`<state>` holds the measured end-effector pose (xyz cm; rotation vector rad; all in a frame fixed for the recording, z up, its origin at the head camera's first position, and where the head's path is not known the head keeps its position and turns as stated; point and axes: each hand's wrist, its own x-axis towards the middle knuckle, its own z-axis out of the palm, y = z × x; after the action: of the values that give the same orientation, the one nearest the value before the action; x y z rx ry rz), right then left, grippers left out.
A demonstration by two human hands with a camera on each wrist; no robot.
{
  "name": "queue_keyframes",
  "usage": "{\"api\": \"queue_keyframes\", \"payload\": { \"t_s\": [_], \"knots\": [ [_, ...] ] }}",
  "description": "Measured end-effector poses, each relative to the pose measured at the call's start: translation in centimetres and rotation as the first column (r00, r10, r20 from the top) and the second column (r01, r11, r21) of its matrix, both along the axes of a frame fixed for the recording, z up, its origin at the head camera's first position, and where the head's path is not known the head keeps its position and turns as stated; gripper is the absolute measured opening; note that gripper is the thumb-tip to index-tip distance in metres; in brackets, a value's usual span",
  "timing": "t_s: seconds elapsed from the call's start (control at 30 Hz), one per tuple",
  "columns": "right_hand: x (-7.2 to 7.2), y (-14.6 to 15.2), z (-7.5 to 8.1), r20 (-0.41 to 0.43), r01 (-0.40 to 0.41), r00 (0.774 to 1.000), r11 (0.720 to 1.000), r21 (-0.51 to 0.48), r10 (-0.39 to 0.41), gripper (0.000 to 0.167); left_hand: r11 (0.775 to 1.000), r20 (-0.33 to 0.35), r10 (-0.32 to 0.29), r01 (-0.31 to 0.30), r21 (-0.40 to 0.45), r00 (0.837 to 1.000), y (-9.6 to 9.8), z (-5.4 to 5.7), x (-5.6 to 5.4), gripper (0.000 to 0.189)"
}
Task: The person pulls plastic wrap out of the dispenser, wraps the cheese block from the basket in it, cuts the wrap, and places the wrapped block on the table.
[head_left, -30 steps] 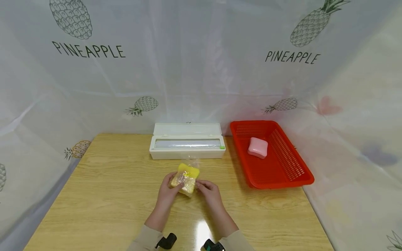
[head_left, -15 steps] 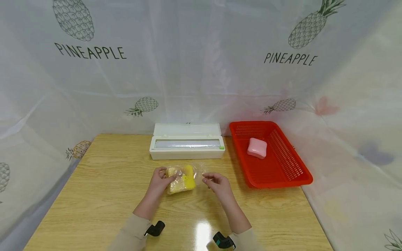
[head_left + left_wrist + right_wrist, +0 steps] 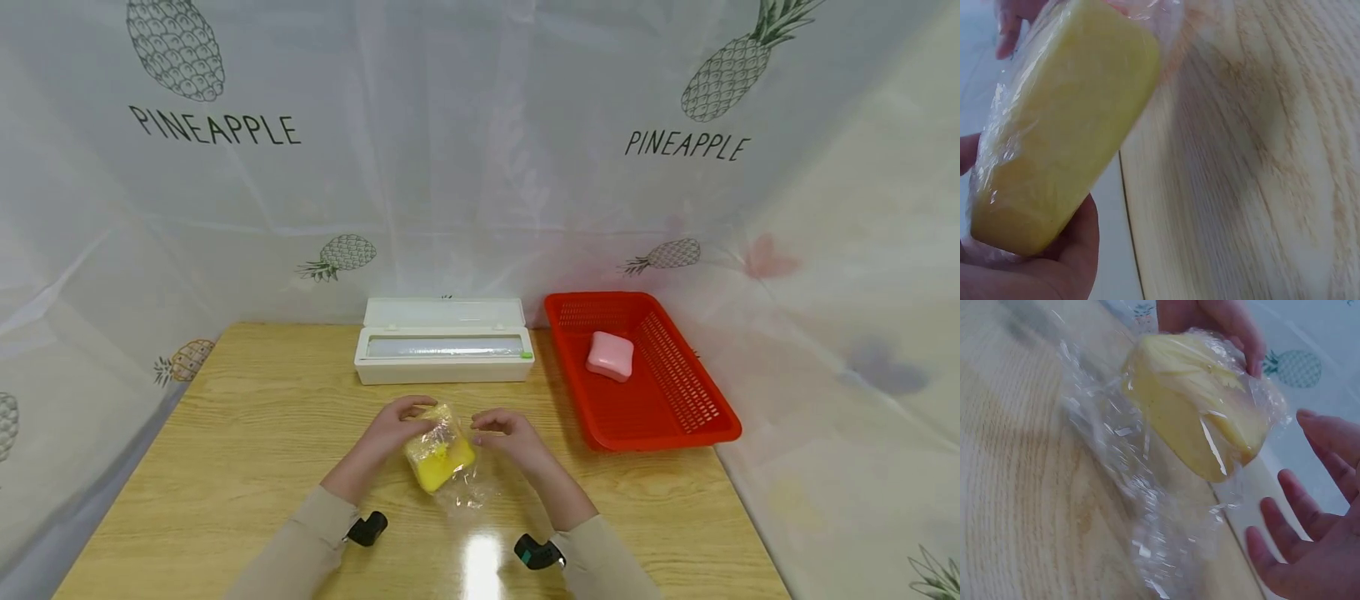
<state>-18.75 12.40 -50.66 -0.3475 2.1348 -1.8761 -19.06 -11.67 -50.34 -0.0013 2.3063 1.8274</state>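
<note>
A yellow block [image 3: 444, 467] with rounded corners, loosely wrapped in clear cling film, is over the middle of the table. My left hand [image 3: 396, 429] grips it by its far left end, thumb on one face and fingers behind; the left wrist view shows the block's smooth side [image 3: 1072, 119]. A loose tail of cling film [image 3: 1141, 506] trails from the near end. Beside the block, my right hand [image 3: 516, 439] holds nothing. Its fingers are spread and slightly bent, a small gap from the wrapped block in the right wrist view.
A white cling film dispenser [image 3: 444, 372] with its lid raised stands at the back of the table. To its right is a red plastic basket [image 3: 645, 446] with a pink rounded block [image 3: 611, 356] inside. A pineapple-print curtain [image 3: 450, 167] hangs behind the wooden table [image 3: 247, 467].
The yellow block has been turned so its bare film tail, first at the far side, then at the right, points toward me. My right hand has let go of the film.
</note>
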Motion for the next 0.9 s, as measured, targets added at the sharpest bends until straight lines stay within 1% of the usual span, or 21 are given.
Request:
{"api": "queue_keyframes", "payload": {
  "t_s": [0.03,0.1,0.17,0.27,0.37,0.47,0.57,0.67,0.7,0.77,0.8,0.9],
  "knots": [
    [0.0,-0.1,-0.4,0.032,-0.017,0.999,1.000,-0.025,0.018,0.023,1.000,-0.004,-0.011,0.011,0.001,1.000,0.1,0.0,-0.1,0.038],
    [0.1,-0.3,-0.9,0.062,-0.055,0.996,0.996,-0.071,0.059,0.024,1.000,-0.004,-0.024,0.024,0.012,1.000,0.2,0.0,-0.4,0.037],
    [0.1,-0.6,-1.4,0.094,-0.073,0.992,0.991,-0.116,0.084,0.024,0.999,0.000,-0.031,0.031,0.027,1.000,0.4,0.0,-0.5,0.037],
    [0.3,-0.8,-1.8,0.104,-0.072,0.991,0.987,-0.146,0.087,0.024,0.998,0.007,-0.027,0.027,0.048,1.000,0.6,0.0,-0.7,0.043],
    [0.5,-0.9,-2.2,0.126,-0.013,0.991,0.987,-0.159,0.033,0.025,0.996,0.020,-0.006,0.004,0.088,1.000,1.0,-0.1,-0.8,0.052],
    [0.5,-0.6,-2.7,0.133,0.069,0.990,0.985,-0.160,-0.047,0.027,0.992,0.023,0.031,-0.033,0.124,0.999,1.4,-0.8,-0.7,0.059],
    [0.3,-0.3,-3.3,0.142,0.162,0.980,0.974,-0.161,-0.139,0.027,0.981,0.053,0.091,-0.099,0.169,0.994,1.8,-1.8,-0.4,0.062],
    [0.1,-0.1,-3.9,0.165,0.251,0.961,0.951,-0.179,-0.223,0.024,0.965,0.071,0.134,-0.146,0.219,0.988,2.1,-2.9,0.3,0.065],
    [0.1,0.0,-4.1,0.171,0.276,0.954,0.943,-0.187,-0.245,0.024,0.959,0.079,0.139,-0.153,0.238,0.987,2.1,-3.3,0.6,0.066],
    [-0.2,0.0,-4.5,0.201,0.326,0.937,0.921,-0.212,-0.285,0.023,0.948,0.095,0.129,-0.151,0.279,0.987,2.2,-4.0,1.2,0.066],
    [-0.4,0.1,-4.7,0.214,0.344,0.930,0.912,-0.225,-0.298,0.023,0.945,0.097,0.116,-0.140,0.297,0.988,2.3,-4.3,1.5,0.065],
    [-0.8,0.2,-5.4,0.241,0.375,0.917,0.892,-0.252,-0.318,0.026,0.927,0.139,0.096,-0.139,0.349,0.986,2.5,-5.1,2.4,0.061]
  ]
}}
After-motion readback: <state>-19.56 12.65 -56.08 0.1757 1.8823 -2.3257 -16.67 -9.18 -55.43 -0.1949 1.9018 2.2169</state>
